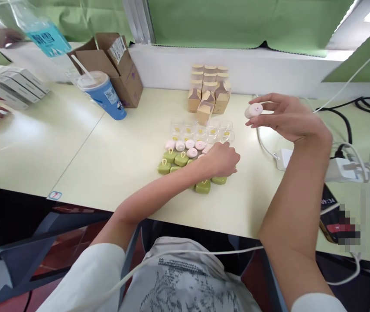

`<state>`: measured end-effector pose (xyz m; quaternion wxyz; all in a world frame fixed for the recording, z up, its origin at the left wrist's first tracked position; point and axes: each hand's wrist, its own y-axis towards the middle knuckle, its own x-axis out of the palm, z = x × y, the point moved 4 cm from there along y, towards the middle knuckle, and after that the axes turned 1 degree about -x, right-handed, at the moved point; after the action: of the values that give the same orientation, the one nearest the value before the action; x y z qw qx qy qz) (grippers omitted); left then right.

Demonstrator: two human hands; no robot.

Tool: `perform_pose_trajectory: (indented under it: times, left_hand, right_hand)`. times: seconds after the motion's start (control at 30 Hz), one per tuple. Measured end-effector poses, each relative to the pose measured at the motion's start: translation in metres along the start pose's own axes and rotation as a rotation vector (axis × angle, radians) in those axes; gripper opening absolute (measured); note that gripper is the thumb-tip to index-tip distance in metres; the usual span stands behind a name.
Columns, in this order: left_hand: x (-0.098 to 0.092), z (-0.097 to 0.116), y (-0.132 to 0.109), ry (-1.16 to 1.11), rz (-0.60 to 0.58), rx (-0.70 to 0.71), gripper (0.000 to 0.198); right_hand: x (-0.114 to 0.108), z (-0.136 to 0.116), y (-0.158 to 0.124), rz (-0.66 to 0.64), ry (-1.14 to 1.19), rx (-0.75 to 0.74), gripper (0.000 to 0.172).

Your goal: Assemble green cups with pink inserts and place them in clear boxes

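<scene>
My right hand point(290, 116) is raised over the table and pinches a small pale pink round piece point(254, 110) between thumb and fingers. On the table, my left hand point(224, 159) is curled at the right end of the rows, its fingertips turned down and away. Whatever it grips is hidden. Several similar pink round pieces point(192, 152) lie just left of it. Nearer to me are several green rounded cases point(181, 159) with cream loops, some covered by my left forearm. Behind the pink pieces stand clear plastic containers point(201, 130) with yellow spots inside.
Open kraft paper boxes point(221, 103) stand by the wall. To the left are a blue cup point(108, 97) with a straw, a cardboard box point(129, 82), a bottle point(47, 37) and white boxes point(17, 86) near another person's hands. Cables, a charger point(283, 159) and a phone point(331, 216) lie right.
</scene>
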<state>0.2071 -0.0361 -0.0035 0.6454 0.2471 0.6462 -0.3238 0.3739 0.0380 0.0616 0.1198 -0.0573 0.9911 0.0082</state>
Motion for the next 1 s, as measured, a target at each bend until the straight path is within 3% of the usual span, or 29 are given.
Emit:
perform_pose_trajectory:
  times: [0.13,0.33,0.5,0.67,0.87,1.0]
  left_hand:
    - [-0.017,-0.015,-0.007,-0.188,0.078,0.035,0.028]
    - [-0.067,-0.091,-0.049,-0.975,0.343,0.185,0.036]
    - [-0.092,-0.151,-0.086,-1.009,0.744,-0.069,0.041]
    - [-0.098,-0.151,-0.091,-1.058,0.703,0.12,0.059]
    - [-0.097,-0.148,-0.088,-0.917,0.802,0.022,0.054]
    - [-0.076,-0.165,-0.08,-0.897,0.797,0.013,0.054]
  right_hand:
    - [0.003,-0.005,0.005,0.012,0.233,-0.158,0.049]
    - [0.009,-0.034,-0.007,0.048,0.17,-0.396,0.063]
    - [0.041,-0.055,-0.017,-0.001,0.203,-0.524,0.058]
    - [0.074,-0.061,-0.017,-0.032,0.24,-0.498,0.054]
    - [0.083,-0.069,-0.025,-0.024,0.162,-0.57,0.039]
    - [0.079,-0.076,-0.035,0.053,0.019,-0.657,0.03]
